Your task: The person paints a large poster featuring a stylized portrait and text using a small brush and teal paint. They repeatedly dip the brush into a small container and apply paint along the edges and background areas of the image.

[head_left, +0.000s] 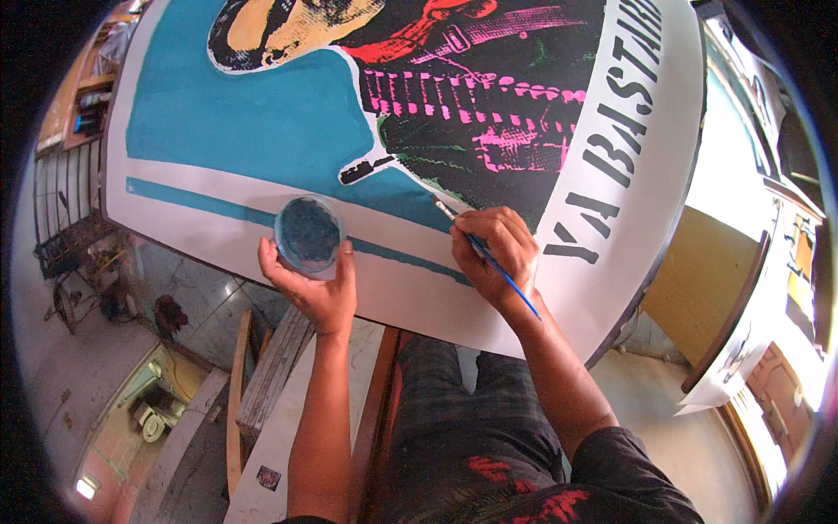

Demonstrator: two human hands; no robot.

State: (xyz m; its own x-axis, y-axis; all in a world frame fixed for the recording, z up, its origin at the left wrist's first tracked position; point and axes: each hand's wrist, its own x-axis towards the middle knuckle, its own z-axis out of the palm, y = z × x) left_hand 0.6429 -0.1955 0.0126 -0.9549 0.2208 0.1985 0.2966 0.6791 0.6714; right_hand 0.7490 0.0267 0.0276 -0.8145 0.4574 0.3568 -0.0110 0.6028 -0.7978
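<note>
My right hand [497,253] is closed round a paintbrush [507,278] with a blue handle. Its bristle end rests at or just over the blue area, beside the white outline of the painted figure. Fingers wrapped round its sides, my left hand [312,288] holds a round clear cup [308,233] of dark blue paint over the lower white border. Beneath both hands spreads a large poster [419,293] with a teal-blue background [253,131], a black figure [497,113] with pink and red parts, and black stencilled lettering along the right side.
Below the poster's near edge stand wooden planks [271,367] and a pale board [301,419]. A metal rack [65,196] is at the left. On the right, a tan panel [711,271] leans near another white sheet [742,332].
</note>
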